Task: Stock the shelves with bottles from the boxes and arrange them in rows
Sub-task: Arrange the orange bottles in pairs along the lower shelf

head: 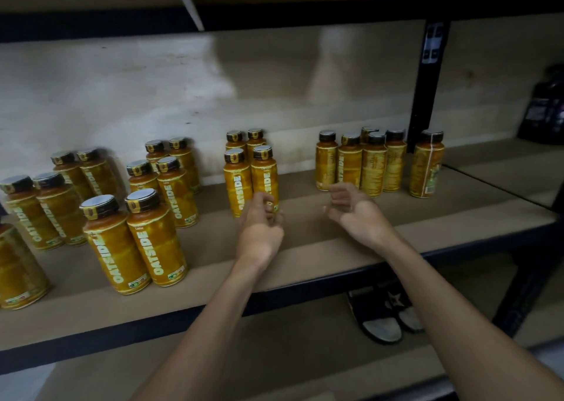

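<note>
head view: yellow bottles (156, 239) stand upright on the shelf (320, 257), in pairs at left, a block of four (236, 181) at centre, a cluster (373, 168) at far right. left hand (259, 229): fingers loosely curled, nothing held, just in front of the block of four. right hand (355, 213): relaxed, partly open, empty, near the cluster.

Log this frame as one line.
left hand: empty, near bottles | right hand: empty, open | shelf: bottles upright in clusters
</note>
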